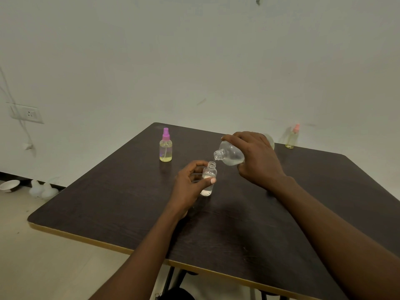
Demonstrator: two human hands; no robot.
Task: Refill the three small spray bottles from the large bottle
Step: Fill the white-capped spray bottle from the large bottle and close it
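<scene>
A pale, scuffed wall (194,50) fills the background, and before it stands a dark wood-grain table (108,202) with a light edge band, over a cream floor (43,267); taking the middle of the table as the dial's centre, the right hand (257,159) comes in from five o'clock and grips the large bottle (230,154) from above, fingers close together and curled over its clear body; that bottle is uncapped, held off the table and tilted so that its neck points down towards eight o'clock, its mouth just above the small open bottle (208,178); a thin thread of clear liquid seems to run between the two mouths; the left hand (187,185) reaches in from seven o'clock and holds the small open bottle, thumb across its front and fingers curled round its far side; this bottle stands upright at the table's centre, partly filled with clear liquid; a purple-capped spray bottle (165,146) with yellowish liquid stands at ten o'clock, well apart; a pink-capped spray bottle (292,137) stands at the far edge at two o'clock; a white bowl (9,185) lies on the floor at nine o'clock, below a wall socket (28,113).
</scene>
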